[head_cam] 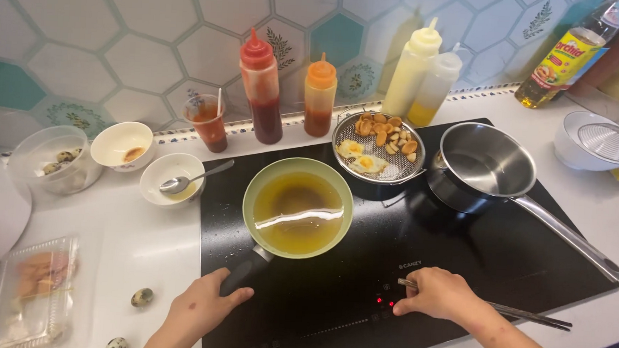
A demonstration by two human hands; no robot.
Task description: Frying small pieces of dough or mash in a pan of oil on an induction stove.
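**Steadying the oil pan while we set the heat**

We held our left hand [200, 304] closed around the dark handle [243, 273] of the pale green frying pan [298, 207], which sat on the black glass induction hob [460, 259] in front of us, filled with yellow oil. Our right hand [439, 294] gripped a pair of dark chopsticks [528, 316] while a fingertip pressed the red-lit touch controls [385, 300]. To do this well, we judged it best to keep the pan level and centred on its ring, so the oil would not slop, and to press lightly with one finger. Behind the pan stood a round wire strainer [378, 172] of fried quail eggs and golden pieces, with a steel saucepan [486, 165] just beside it. Two speckled quail eggs [141, 297] lay on the white counter [150, 247].
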